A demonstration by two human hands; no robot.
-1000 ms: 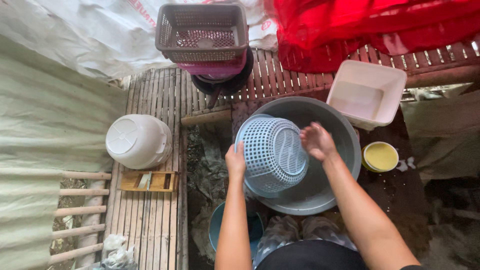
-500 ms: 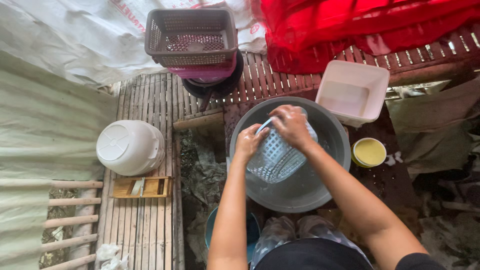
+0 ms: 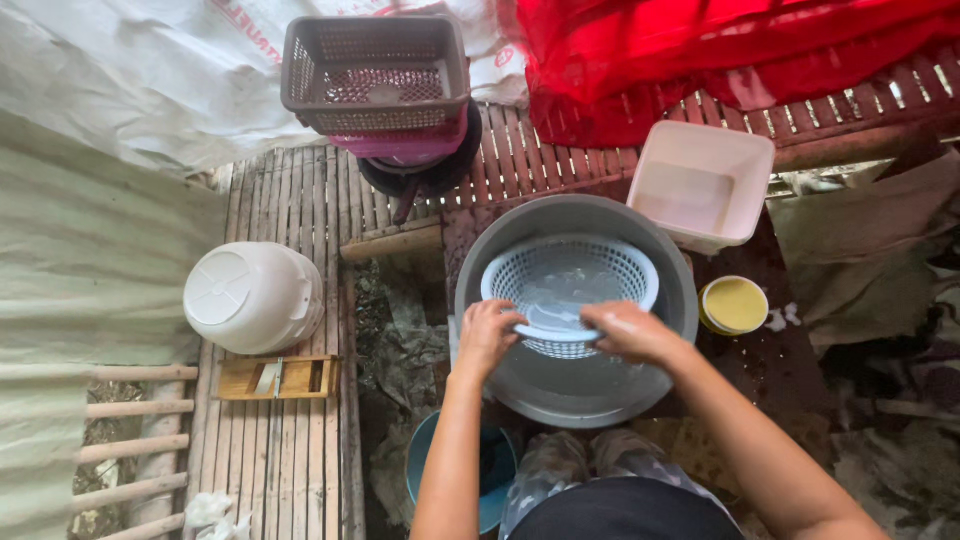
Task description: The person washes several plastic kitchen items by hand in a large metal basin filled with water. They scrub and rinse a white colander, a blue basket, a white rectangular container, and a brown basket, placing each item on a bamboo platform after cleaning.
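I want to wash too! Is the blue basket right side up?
Yes. The blue basket sits open side up in the grey basin; both hands grip its near rim.

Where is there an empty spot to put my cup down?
The slatted bamboo floor is bare between the upturned white tub and the brown basket, and again below the small wooden tray. The grey basin is crowded: the blue basket fills it, with the left hand and right hand on its rim.

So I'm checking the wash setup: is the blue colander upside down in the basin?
No, the blue colander sits open side up inside the grey basin, both hands on its near rim.
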